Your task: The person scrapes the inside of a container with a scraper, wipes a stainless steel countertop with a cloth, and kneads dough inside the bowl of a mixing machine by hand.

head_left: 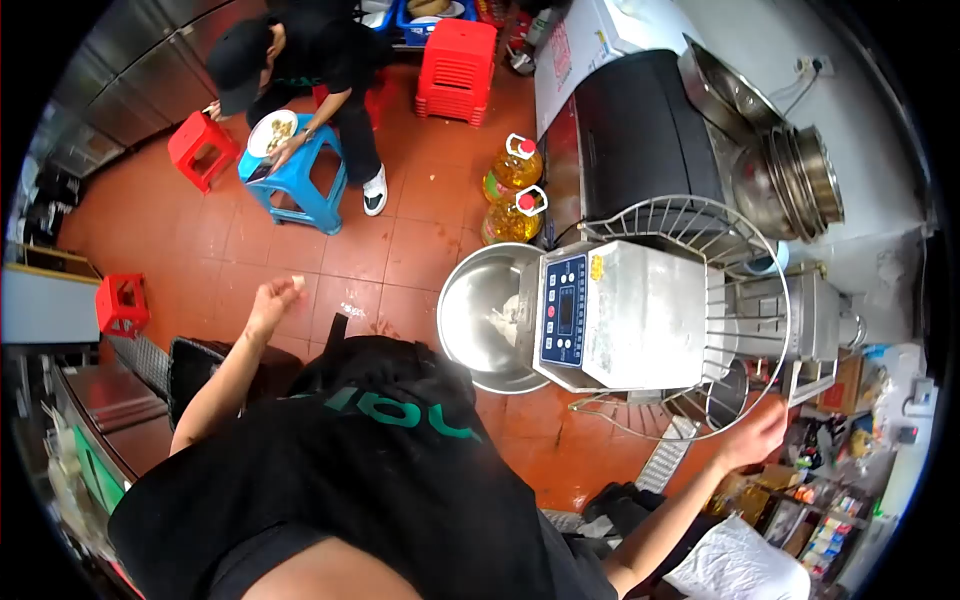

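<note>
My left hand is held out over the tiled floor, fingers curled together, with a small pale spot at the fingertips. My right hand is closed too, right at the lower rim of the round wire guard; the inside of its grip is hidden. That guard is swung up around the head of a dough mixer, which carries a blue control panel. Below the mixer head sits a large steel bowl, with some whitish residue on its inner wall.
Two oil jugs stand beyond the bowl. A person sits by a blue stool with a plate of food on it. Stacked red stools stand nearby. Metal bowls lean at the right wall; shelves hold small goods.
</note>
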A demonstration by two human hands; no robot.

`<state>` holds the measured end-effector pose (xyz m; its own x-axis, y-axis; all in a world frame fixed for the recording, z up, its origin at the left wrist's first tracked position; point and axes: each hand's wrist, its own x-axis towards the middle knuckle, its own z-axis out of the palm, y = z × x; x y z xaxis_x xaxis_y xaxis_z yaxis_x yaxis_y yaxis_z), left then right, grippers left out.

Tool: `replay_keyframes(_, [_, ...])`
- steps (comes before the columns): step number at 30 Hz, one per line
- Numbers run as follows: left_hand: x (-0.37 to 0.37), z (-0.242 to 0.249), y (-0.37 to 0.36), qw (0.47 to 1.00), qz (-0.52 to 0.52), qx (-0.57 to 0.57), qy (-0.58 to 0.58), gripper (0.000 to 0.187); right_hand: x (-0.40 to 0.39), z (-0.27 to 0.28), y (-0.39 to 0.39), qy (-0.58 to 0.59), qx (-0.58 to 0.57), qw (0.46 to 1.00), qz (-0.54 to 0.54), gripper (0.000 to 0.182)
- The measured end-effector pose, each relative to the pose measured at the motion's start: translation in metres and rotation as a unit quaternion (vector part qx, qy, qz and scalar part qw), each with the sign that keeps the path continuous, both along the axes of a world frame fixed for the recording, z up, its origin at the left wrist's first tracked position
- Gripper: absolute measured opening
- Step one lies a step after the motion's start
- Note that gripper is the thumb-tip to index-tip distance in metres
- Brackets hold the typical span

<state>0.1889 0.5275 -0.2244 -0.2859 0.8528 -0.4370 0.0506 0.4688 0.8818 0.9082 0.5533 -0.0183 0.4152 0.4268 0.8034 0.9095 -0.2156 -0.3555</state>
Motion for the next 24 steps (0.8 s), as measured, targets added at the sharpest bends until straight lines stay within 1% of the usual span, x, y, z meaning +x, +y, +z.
replay_keyframes(1, [0.0, 0.008, 0.021, 0.999, -0.007, 0.023, 0.031, 0.025, -0.017, -0.007, -0.002, -0.185, -0.046, 0.981, -0.02, 0.052])
replay_keyframes(2, [0.002, 0.018, 0.039, 0.997, -0.016, 0.043, 0.06, 0.025, -0.049, -0.013, 0.002, -0.261, -0.113, 0.959, -0.018, 0.05])
replay_keyframes(3, [0.012, 0.04, 0.06, 0.997, -0.036, 0.058, 0.047, 0.025, -0.071, -0.016, 0.011, -0.337, -0.175, 0.925, -0.014, 0.052])
replay_keyframes(4, [0.024, 0.062, 0.083, 0.995, -0.054, 0.078, 0.033, 0.025, -0.07, -0.027, 0.02, -0.328, -0.2, 0.923, -0.029, 0.055])
replay_keyframes(5, [0.033, 0.073, 0.104, 0.991, -0.092, 0.09, 0.019, 0.025, -0.062, -0.047, 0.027, -0.318, -0.223, 0.92, -0.043, 0.059])
replay_keyframes(6, [0.039, 0.081, 0.124, 0.986, -0.13, 0.104, 0.006, 0.026, -0.035, -0.063, 0.03, -0.316, -0.266, 0.902, -0.125, 0.057])
replay_keyframes(7, [0.042, 0.083, 0.142, 0.979, -0.17, 0.114, -0.007, 0.026, -0.019, -0.068, 0.027, -0.349, -0.371, 0.832, -0.222, 0.053])
replay_keyframes(10, [0.038, 0.055, 0.191, 0.956, -0.281, 0.07, -0.05, 0.026, -0.012, -0.068, 0.035, -0.251, -0.432, 0.844, -0.196, 0.054])
replay_keyframes(12, [0.019, 0.021, 0.2, 0.946, -0.318, 0.012, -0.055, 0.026, -0.033, -0.07, 0.033, -0.18, -0.484, 0.84, -0.169, 0.057])
replay_keyframes(13, [0.009, 0.008, 0.21, 0.942, -0.331, -0.009, -0.054, 0.026, -0.061, -0.068, 0.036, -0.208, -0.416, 0.878, -0.115, 0.048])
replay_keyframes(15, [-0.015, -0.011, 0.214, 0.938, -0.341, -0.054, -0.031, 0.022, -0.124, -0.069, 0.036, -0.195, -0.34, 0.92, -0.004, 0.032])
replay_keyframes(16, [-0.032, -0.026, 0.214, 0.933, -0.353, -0.071, -0.015, 0.021, -0.169, -0.074, 0.031, -0.06, -0.334, 0.94, 0.017, 0.024])
replay_keyframes(17, [-0.048, -0.042, 0.213, 0.926, -0.365, -0.091, 0.0, 0.02, -0.22, -0.079, 0.023, 0.078, -0.324, 0.942, 0.035, 0.02])
replay_keyframes(18, [-0.061, -0.058, 0.213, 0.917, -0.391, -0.079, 0.011, 0.017, -0.265, -0.083, 0.018, 0.125, -0.339, 0.929, 0.077, 0.01])
replay_keyframes(19, [-0.065, -0.062, 0.218, 0.91, -0.4, -0.11, 0.019, 0.016, -0.305, -0.106, 0.01, 0.226, -0.291, 0.922, 0.118, 0.005])
replay_keyframes(20, [-0.067, -0.064, 0.222, 0.902, -0.408, -0.142, 0.028, 0.016, -0.331, -0.119, -0.008, 0.149, -0.459, 0.865, 0.138, 0.014])
replay_keyframes(21, [-0.066, -0.065, 0.226, 0.893, -0.414, -0.171, 0.037, 0.015, -0.354, -0.144, -0.025, 0.217, -0.481, 0.833, 0.17, 0.012])
replay_keyframes(22, [-0.059, -0.066, 0.23, 0.903, -0.387, -0.189, 0.002, 0.019, -0.37, -0.165, -0.037, 0.222, -0.523, 0.803, 0.178, 0.015])
replay_keyframes(23, [-0.056, -0.083, 0.236, 0.884, -0.443, -0.143, 0.052, 0.021, -0.381, -0.185, -0.045, 0.226, -0.562, 0.773, 0.189, 0.017])
replay_keyframes(24, [-0.054, -0.11, 0.242, 0.859, -0.493, -0.096, 0.102, 0.024, -0.388, -0.204, -0.05, 0.261, -0.581, 0.754, 0.16, 0.018])
